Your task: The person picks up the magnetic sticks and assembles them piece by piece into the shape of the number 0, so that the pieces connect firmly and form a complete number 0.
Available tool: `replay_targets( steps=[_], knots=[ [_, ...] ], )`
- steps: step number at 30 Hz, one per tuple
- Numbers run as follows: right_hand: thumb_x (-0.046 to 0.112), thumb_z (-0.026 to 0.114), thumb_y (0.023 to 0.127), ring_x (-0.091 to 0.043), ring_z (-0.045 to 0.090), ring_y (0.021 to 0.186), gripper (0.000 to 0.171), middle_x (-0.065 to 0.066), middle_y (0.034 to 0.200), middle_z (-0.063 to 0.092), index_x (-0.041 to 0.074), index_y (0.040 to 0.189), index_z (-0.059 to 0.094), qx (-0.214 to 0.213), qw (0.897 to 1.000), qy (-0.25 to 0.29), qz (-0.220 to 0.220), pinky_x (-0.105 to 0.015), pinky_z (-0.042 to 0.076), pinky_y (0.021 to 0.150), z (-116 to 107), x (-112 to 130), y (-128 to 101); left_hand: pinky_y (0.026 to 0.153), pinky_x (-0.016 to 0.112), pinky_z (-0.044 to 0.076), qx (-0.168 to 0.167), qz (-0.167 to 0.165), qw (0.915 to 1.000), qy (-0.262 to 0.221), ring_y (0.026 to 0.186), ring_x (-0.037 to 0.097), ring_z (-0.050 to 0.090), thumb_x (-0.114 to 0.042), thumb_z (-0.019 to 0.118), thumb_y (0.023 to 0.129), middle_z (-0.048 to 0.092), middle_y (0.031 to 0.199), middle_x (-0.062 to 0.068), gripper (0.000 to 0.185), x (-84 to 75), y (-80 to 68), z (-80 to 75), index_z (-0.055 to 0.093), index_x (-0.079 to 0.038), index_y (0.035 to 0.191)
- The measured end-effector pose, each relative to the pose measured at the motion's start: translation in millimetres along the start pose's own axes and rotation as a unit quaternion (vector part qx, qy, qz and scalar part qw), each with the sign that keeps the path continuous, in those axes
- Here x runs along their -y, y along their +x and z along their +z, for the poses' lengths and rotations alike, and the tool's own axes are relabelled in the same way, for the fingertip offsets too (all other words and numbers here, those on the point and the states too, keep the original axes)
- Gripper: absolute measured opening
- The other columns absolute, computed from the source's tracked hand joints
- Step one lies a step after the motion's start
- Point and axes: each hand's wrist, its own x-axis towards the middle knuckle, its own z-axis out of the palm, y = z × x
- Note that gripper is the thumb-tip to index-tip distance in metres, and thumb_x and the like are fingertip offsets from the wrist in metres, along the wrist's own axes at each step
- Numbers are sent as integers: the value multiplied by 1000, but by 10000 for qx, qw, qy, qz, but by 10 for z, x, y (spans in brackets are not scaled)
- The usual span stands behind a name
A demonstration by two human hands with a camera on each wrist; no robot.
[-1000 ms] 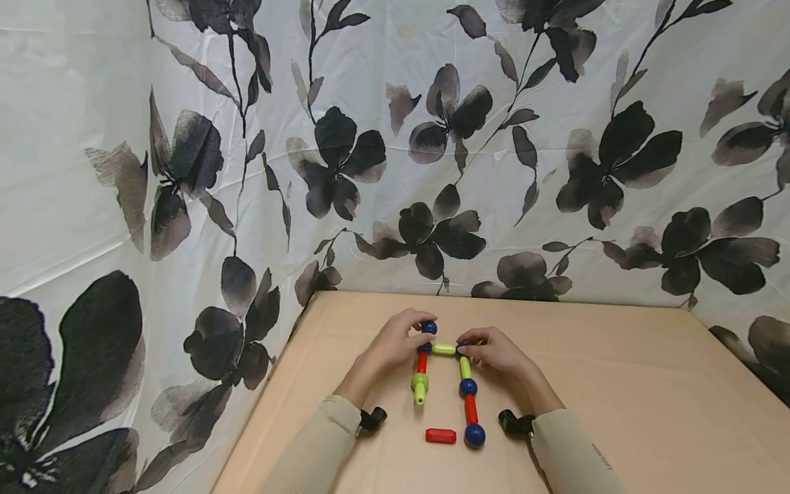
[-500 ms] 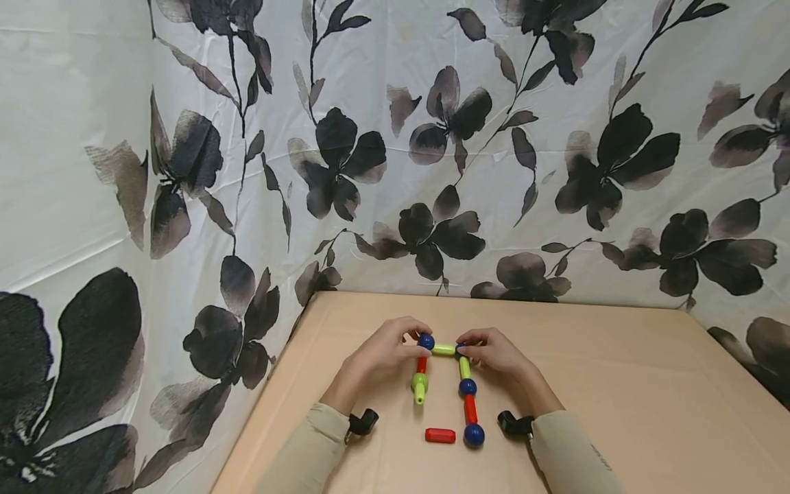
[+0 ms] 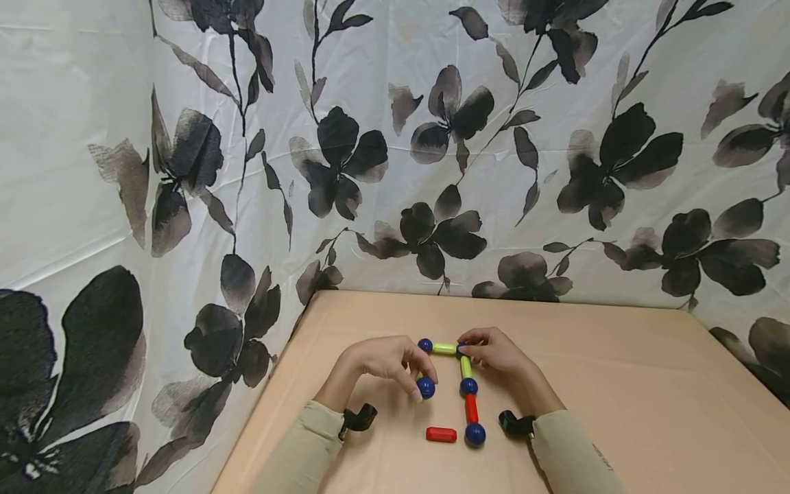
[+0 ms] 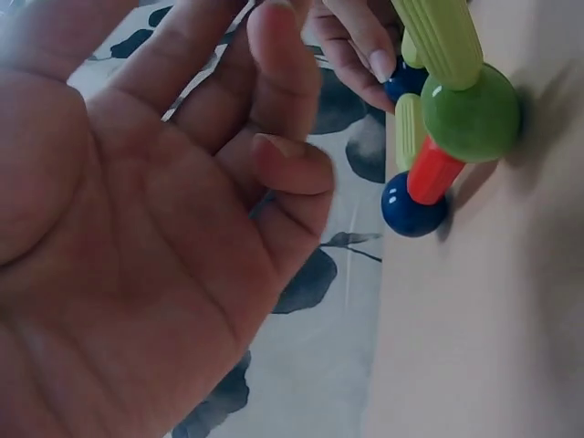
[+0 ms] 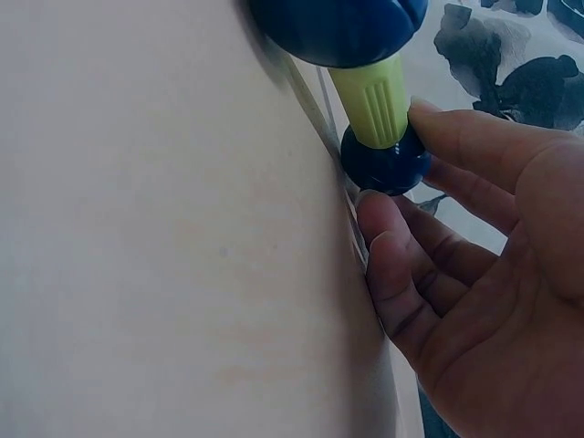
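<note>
In the head view my left hand (image 3: pixel 387 361) pinches a blue ball (image 3: pixel 426 387) with thumb and fingers. It is over the near end of the left row and hides most of it; whether the ball touches the stick there I cannot tell. That row shows in the left wrist view: blue ball (image 4: pixel 413 205), red stick (image 4: pixel 433 172), green ball (image 4: pixel 473 113) and ribbed yellow-green stick (image 4: pixel 441 41), its end cut off. With my right hand (image 3: pixel 496 353) I pinch the corner blue ball (image 5: pixel 388 166), joined to a yellow-green stick (image 5: pixel 372 102).
A loose red stick (image 3: pixel 441 434) lies on the tan table (image 3: pixel 617 384). To its right stands the right row, with a blue ball (image 3: pixel 468 387), a red stick (image 3: pixel 472 409) and a blue end ball (image 3: pixel 474 434). A flowered cloth (image 3: pixel 524 171) hangs behind.
My left hand has carried its blue ball from above the far left corner toward me, to the near end of the left row. The corner ball now shows. My right hand stays put.
</note>
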Motion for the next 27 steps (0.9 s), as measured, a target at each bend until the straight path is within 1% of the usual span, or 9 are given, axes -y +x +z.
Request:
replay_targets(
  steps=[2, 5, 12, 17, 19, 23, 25, 27],
  knots=[
    [21, 73, 99, -22, 57, 78, 31, -11, 103, 68, 2, 124, 73, 4, 10000, -10, -27, -29, 52, 63, -1, 6, -6, 69, 20, 46, 302, -5, 9994, -188, 80, 12, 63, -12, 90, 81, 77, 96, -7, 35, -15, 4, 16, 79, -19, 113],
    [20, 73, 98, -22, 57, 79, 31, -11, 103, 68, 2, 124, 73, -4, 10000, 1, -5, -29, 52, 64, 1, 9, -12, 66, 19, 45, 628, -53, 9972, -405, 76, 9, 60, -6, 88, 81, 75, 96, -6, 38, -28, 19, 46, 78, -14, 116],
    [20, 72, 99, -22, 58, 79, 31, -10, 104, 68, 3, 124, 73, 0, 10000, -4, 36, -29, 53, 65, 8, 14, -14, 61, 19, 41, 1074, -112, 9918, -677, 67, 7, 52, 5, 86, 79, 72, 95, 1, 41, -51, 51, 90, 76, -5, 118],
    [19, 72, 99, -24, 58, 79, 30, -9, 102, 68, 3, 124, 73, -1, 10000, -19, 8, -29, 53, 65, -1, 17, -11, 56, 20, 35, 1204, -195, 9905, -631, 61, 8, 45, 10, 85, 78, 69, 89, 0, 41, -48, 63, 93, 76, -1, 117],
    [19, 72, 99, -24, 58, 80, 30, -9, 102, 68, 4, 124, 73, 1, 10000, -11, -1, -29, 54, 65, -2, 18, -11, 55, 20, 34, 1190, -225, 9911, -560, 60, 8, 44, 10, 85, 78, 67, 87, 0, 41, -38, 69, 100, 77, -2, 116],
    [20, 72, 99, -23, 58, 80, 30, -8, 103, 68, 4, 125, 73, -2, 10000, 10, 14, -29, 53, 66, 1, 10, -8, 53, 20, 31, 1172, -290, 9918, -417, 58, 7, 40, 11, 85, 77, 59, 78, 4, 41, -17, 83, 124, 78, -4, 115],
    [20, 72, 99, -23, 58, 81, 30, -8, 103, 68, 4, 125, 73, -6, 10000, 22, 38, -29, 53, 66, 5, 6, -5, 54, 20, 30, 1180, -291, 9921, -316, 58, 6, 39, 10, 85, 78, 61, 78, 1, 41, -11, 91, 134, 78, -5, 115],
    [20, 72, 99, -23, 58, 81, 31, -8, 104, 68, 4, 125, 73, -10, 10000, 30, 64, -29, 53, 66, 8, 5, -5, 54, 20, 31, 1205, -283, 9920, -248, 58, 6, 40, 9, 86, 78, 66, 82, -3, 41, -8, 98, 142, 78, -5, 115]
  ],
)
